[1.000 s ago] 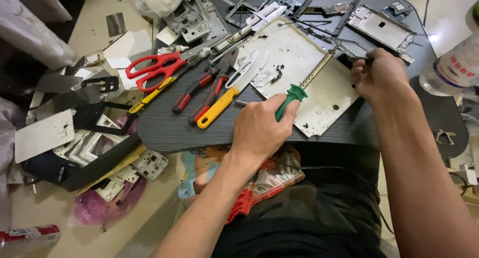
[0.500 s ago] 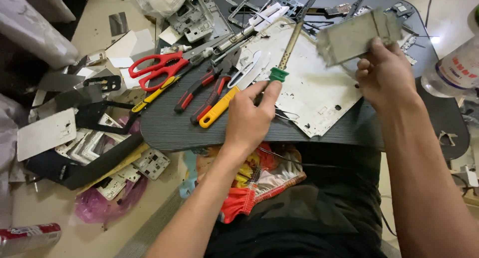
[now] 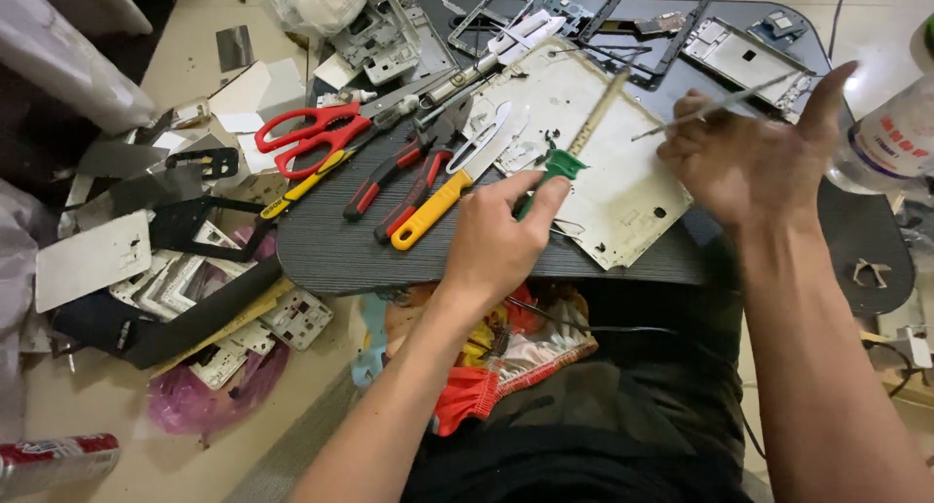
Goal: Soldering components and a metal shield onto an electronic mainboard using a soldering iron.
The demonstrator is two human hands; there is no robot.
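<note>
Nearest the body, the left hand (image 3: pixel 496 245) grips the green handle of a screwdriver (image 3: pixel 574 143), whose shaft slants up and away over a white metal plate (image 3: pixel 623 187). The plate lies flat on the dark table (image 3: pixel 331 255), one corner overhanging the near edge. The right hand (image 3: pixel 754 162) is raised above the plate's right side, thumb spread, fingers pinching thin tweezers (image 3: pixel 715 104). Left of the screwdriver lie a yellow-handled knife (image 3: pixel 433 211), red-handled pliers (image 3: pixel 389 172) and red scissors (image 3: pixel 311 133); bare tabletop is open near the front-left edge. Farther back are phone frames (image 3: pixel 739 51). Half a second earlier the right hand held a grey plate aloft; that plate is gone from it now.
</note>
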